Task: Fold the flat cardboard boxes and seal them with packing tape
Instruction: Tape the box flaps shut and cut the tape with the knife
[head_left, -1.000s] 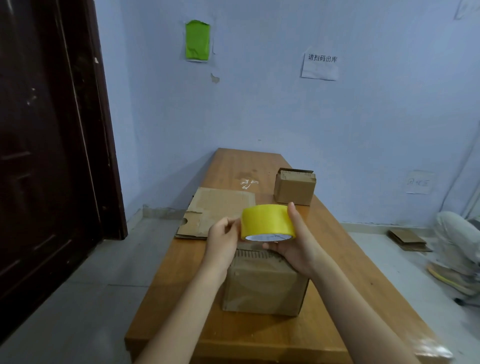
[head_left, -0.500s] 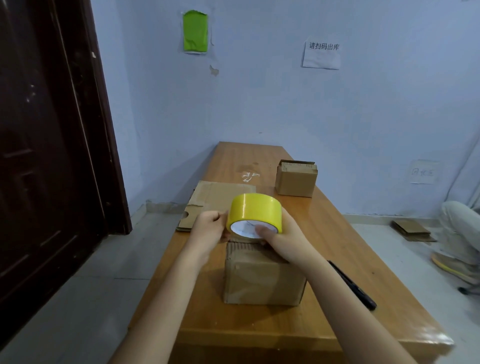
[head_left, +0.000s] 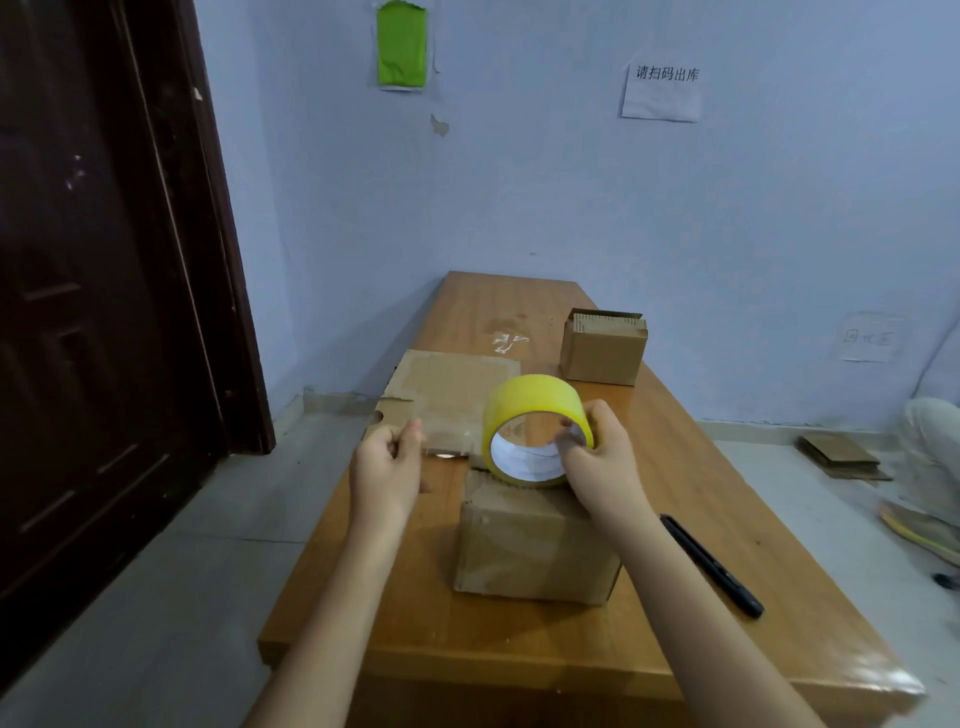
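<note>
My right hand (head_left: 597, 457) holds the roll of tape (head_left: 535, 431), with my fingers curled over its rim and poking into the hole in the middle. The roll is yellow and round like a ring, and the inside is white. It stands on its edge and touches the far top edge of the box (head_left: 535, 545) right in front of me. My left hand (head_left: 387, 462) is off to the left of the roll, and its thumb and fingers pinch the end of a clear, shiny strip of tape (head_left: 449, 449) that stretches from my fingers across to the roll. The box is brown cardboard, shaped like a block, with its top flaps folded down, so I cannot see inside it. It sits on a long wooden table (head_left: 727, 499) that is orange-brown and smooth. Behind my hands a flat piece of cardboard (head_left: 447, 384) lies on the table, and its left edge hangs over the side. Farther back on the right stands a small box (head_left: 602, 351), also brown cardboard; I cannot tell what is in it. A black pen (head_left: 711, 564) lies on the table just to the right of my right arm, long and thin. The wall (head_left: 519, 182) behind is pale blue, with a green paper (head_left: 401, 49) and a white paper (head_left: 661, 93) stuck on it.
</note>
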